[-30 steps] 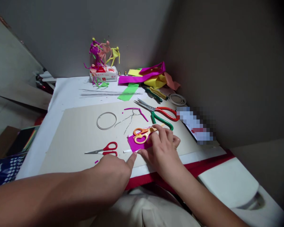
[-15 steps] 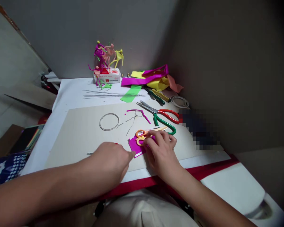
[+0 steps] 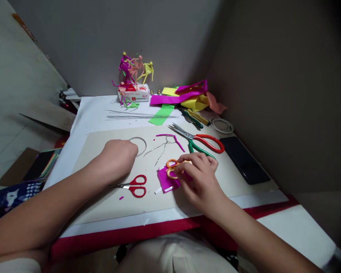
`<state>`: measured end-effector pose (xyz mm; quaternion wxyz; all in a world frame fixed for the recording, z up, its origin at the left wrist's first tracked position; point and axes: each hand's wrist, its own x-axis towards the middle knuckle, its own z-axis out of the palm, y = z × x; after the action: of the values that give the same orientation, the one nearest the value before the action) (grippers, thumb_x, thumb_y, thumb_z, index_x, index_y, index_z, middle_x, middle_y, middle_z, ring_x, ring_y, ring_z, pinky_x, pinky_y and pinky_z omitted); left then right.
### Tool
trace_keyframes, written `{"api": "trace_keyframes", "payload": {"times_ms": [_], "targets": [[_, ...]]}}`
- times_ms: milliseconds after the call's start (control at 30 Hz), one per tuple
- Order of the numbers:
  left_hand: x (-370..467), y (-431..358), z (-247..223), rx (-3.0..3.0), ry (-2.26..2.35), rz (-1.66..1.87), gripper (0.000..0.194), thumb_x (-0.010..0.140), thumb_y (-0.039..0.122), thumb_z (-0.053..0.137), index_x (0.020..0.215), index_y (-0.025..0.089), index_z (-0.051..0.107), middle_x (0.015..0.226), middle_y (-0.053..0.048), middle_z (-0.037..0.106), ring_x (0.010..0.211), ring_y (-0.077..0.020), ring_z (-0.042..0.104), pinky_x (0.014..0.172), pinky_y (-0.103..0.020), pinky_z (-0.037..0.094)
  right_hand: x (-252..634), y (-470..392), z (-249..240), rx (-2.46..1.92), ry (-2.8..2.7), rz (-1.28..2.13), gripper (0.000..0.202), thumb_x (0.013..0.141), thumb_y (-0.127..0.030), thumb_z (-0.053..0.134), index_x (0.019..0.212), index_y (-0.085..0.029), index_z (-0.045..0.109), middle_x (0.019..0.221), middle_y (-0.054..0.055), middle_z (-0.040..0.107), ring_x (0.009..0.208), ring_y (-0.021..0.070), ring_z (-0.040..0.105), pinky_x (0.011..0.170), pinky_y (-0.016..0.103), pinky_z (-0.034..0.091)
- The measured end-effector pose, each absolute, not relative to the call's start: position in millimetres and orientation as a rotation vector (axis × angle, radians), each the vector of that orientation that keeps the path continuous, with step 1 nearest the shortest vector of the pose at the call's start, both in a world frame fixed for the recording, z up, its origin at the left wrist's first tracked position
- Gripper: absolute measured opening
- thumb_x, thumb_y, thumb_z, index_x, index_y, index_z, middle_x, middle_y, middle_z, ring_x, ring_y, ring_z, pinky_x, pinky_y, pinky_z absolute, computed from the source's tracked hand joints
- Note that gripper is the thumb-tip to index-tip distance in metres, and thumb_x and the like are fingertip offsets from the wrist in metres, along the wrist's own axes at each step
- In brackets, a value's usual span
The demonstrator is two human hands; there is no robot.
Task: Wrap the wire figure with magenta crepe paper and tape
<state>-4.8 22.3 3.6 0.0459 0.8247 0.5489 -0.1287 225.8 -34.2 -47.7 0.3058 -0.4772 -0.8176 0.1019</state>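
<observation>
My left hand [image 3: 118,157] is closed at the left side of a thin ring like a narrow roll of tape [image 3: 145,146]; its fingertips are hidden behind the knuckles. With bent fingers, my right hand [image 3: 200,178] grips orange-handled scissors [image 3: 172,163] over a piece of magenta paper [image 3: 164,178]. A narrow white strip [image 3: 168,189] lies along that paper's near edge. Between the hands rest red-handled scissors [image 3: 138,186]. Beyond them is a twisted wire figure [image 3: 167,141], with magenta wrapping on part of it.
Large red-and-green scissors [image 3: 206,140] and a phone [image 3: 244,159] lie to the right. Farther back are pliers [image 3: 191,118], a white coil [image 3: 222,125], thin wires [image 3: 130,116] and coloured paper strips [image 3: 166,99]. Small paper-wrapped figures [image 3: 136,68] stand on a white box [image 3: 140,93].
My left hand has moved from the magenta paper, away and left, to the ring, uncovering the red-handled scissors. My right hand stays at the orange scissors. The view has shifted slightly.
</observation>
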Motion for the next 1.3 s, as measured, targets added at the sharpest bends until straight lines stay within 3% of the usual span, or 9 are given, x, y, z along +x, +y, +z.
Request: {"api": "trace_keyframes", "payload": {"times_ms": [133, 333, 467, 600, 800, 1000, 1200, 1300], "targets": [[0, 20, 7, 2.603, 1.724, -0.454, 0.028, 0.079, 0.02, 0.043, 0.063, 0.015, 0.066, 0.065, -0.014, 0.066, 0.058, -0.0248, 0.059, 0.05, -0.029, 0.029, 222, -28, -41, -1.195, -2.143, 0.32, 0.01, 0.083, -0.015, 0.055, 0.088, -0.022, 0.06, 0.101, 0.003, 0.064, 0.096, 0.0214, 0.055, 0.086, 0.042, 0.029], [9, -1, 20, 2.549, 1.52, 0.094, 0.024, 0.079, 0.023, 0.046, 0.061, 0.019, 0.061, 0.044, 0.004, 0.045, 0.043, -0.0099, 0.038, 0.049, -0.022, 0.029, 206, -22, -32, -1.058, -1.89, 0.529, 0.024, 0.081, -0.017, 0.062, 0.105, -0.022, 0.061, 0.101, 0.005, 0.07, 0.095, 0.0192, 0.062, 0.085, 0.036, 0.045], [14, -15, 22, 2.411, 1.335, 0.387, 0.018, 0.075, 0.018, 0.051, 0.061, 0.017, 0.062, 0.041, 0.008, 0.037, 0.041, -0.0052, 0.032, 0.047, -0.017, 0.028, 194, -25, -31, -0.933, -1.778, 0.516, 0.019, 0.082, -0.016, 0.062, 0.1, -0.021, 0.064, 0.098, 0.005, 0.072, 0.092, 0.0173, 0.065, 0.082, 0.034, 0.051], [17, -23, 21, 2.357, 1.309, 0.505, 0.021, 0.077, 0.019, 0.052, 0.058, 0.016, 0.06, 0.04, 0.009, 0.035, 0.039, -0.0038, 0.029, 0.044, -0.016, 0.027, 190, -31, -29, -0.912, -1.705, 0.464, 0.015, 0.081, -0.014, 0.062, 0.094, -0.022, 0.065, 0.091, 0.003, 0.071, 0.088, 0.0173, 0.065, 0.08, 0.034, 0.052], [21, -25, 18, 2.405, 1.278, 0.546, 0.022, 0.08, 0.02, 0.051, 0.063, 0.017, 0.063, 0.041, 0.008, 0.045, 0.04, -0.0047, 0.035, 0.046, -0.018, 0.029, 193, -35, -31, -0.955, -1.704, 0.553, 0.012, 0.08, -0.009, 0.058, 0.083, -0.021, 0.057, 0.089, 0.003, 0.066, 0.088, 0.0176, 0.063, 0.082, 0.036, 0.049], [21, -28, 15, 2.5, 1.255, 0.558, 0.022, 0.083, 0.021, 0.05, 0.064, 0.017, 0.06, 0.046, 0.006, 0.047, 0.045, -0.0063, 0.038, 0.05, -0.02, 0.03, 194, -39, -29, -0.95, -1.732, 0.483, 0.019, 0.082, -0.01, 0.06, 0.096, -0.021, 0.056, 0.092, 0.003, 0.066, 0.09, 0.0166, 0.061, 0.083, 0.034, 0.047], [20, -29, 12, 2.62, 1.211, 0.58, 0.023, 0.084, 0.021, 0.048, 0.062, 0.018, 0.055, 0.05, 0.006, 0.039, 0.047, -0.0077, 0.032, 0.052, -0.022, 0.028, 193, -41, -29, -0.957, -1.692, 0.538, 0.016, 0.08, -0.006, 0.057, 0.085, -0.021, 0.053, 0.086, 0.002, 0.063, 0.086, 0.0169, 0.061, 0.081, 0.035, 0.047], [21, -28, 12, 2.592, 1.209, 0.592, 0.024, 0.083, 0.021, 0.049, 0.061, 0.017, 0.055, 0.05, 0.006, 0.038, 0.048, -0.007, 0.033, 0.051, -0.022, 0.029, 195, -41, -31, -0.964, -1.696, 0.453, 0.025, 0.079, -0.008, 0.062, 0.099, -0.021, 0.055, 0.092, 0.003, 0.065, 0.088, 0.0165, 0.061, 0.082, 0.035, 0.046]]}}
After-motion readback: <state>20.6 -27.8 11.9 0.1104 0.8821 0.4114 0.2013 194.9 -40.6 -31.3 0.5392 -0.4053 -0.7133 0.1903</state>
